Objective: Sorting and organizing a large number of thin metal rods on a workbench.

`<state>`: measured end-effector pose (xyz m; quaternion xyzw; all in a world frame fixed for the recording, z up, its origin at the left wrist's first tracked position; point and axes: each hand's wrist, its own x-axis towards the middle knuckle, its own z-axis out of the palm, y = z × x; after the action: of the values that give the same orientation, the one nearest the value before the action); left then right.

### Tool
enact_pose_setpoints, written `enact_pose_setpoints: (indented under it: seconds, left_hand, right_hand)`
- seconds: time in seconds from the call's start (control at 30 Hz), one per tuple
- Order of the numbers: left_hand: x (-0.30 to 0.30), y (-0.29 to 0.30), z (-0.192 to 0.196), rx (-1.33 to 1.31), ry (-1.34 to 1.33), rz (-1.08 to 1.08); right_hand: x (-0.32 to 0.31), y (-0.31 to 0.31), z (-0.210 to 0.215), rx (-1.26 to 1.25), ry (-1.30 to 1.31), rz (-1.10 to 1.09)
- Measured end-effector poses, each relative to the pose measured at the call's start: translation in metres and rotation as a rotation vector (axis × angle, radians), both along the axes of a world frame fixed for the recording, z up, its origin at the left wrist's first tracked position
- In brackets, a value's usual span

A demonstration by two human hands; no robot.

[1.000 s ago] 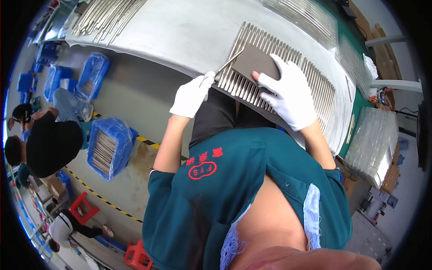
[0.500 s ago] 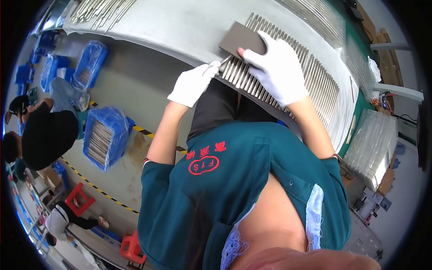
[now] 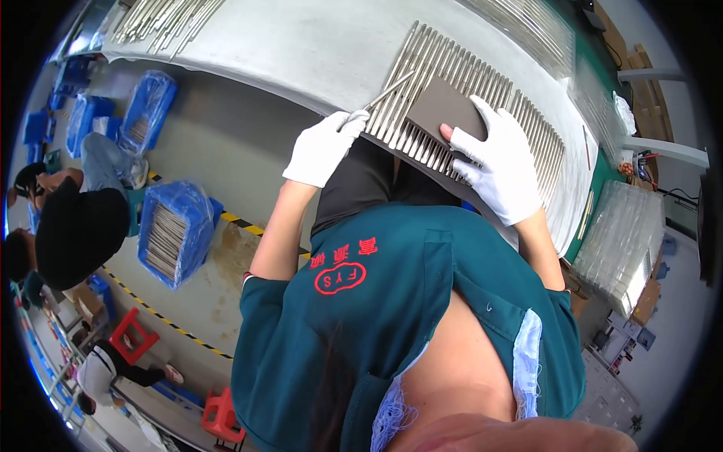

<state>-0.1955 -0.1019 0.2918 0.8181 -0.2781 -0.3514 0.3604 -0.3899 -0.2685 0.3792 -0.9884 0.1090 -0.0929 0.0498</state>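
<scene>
While the gloved left hand [image 3: 325,147] pinches one thin metal rod [image 3: 388,92] at the row's near edge and the right hand [image 3: 503,164] presses a grey-brown block [image 3: 446,111] flat on the rods [image 3: 489,98], a slip could roll neighbours off the bench [image 3: 301,45].

Packaging-wise, down on the floor to your left you've got blue crates wrapped in clear plastic [image 3: 172,232], another [image 3: 147,109] farther up, and a stack of clear plastic trays [image 3: 623,241] off your right side.
</scene>
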Motion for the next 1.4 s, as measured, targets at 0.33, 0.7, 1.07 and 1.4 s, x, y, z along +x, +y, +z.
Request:
enact_pose_setpoints:
  seconds: [0.33, 0.7, 1.07, 1.4]
  left_hand:
    - [0.001, 0.004, -0.010, -0.158, 0.101, 0.000]
    - [0.004, 0.006, -0.014, -0.195, -0.061, -0.079]
    - [-0.002, 0.004, -0.019, -0.109, -0.390, -0.108]
    - [-0.001, 0.006, -0.011, -0.023, -0.183, -0.037]
  right_hand:
    - [0.017, 0.004, 0.004, -0.013, -0.069, 0.097]
    - [0.044, 0.004, -0.017, -0.037, -0.140, 0.090]
    - [0.048, 0.006, -0.017, -0.074, -0.074, 0.038]
    - [-0.062, -0.037, -0.016, 0.368, -0.445, -0.505]
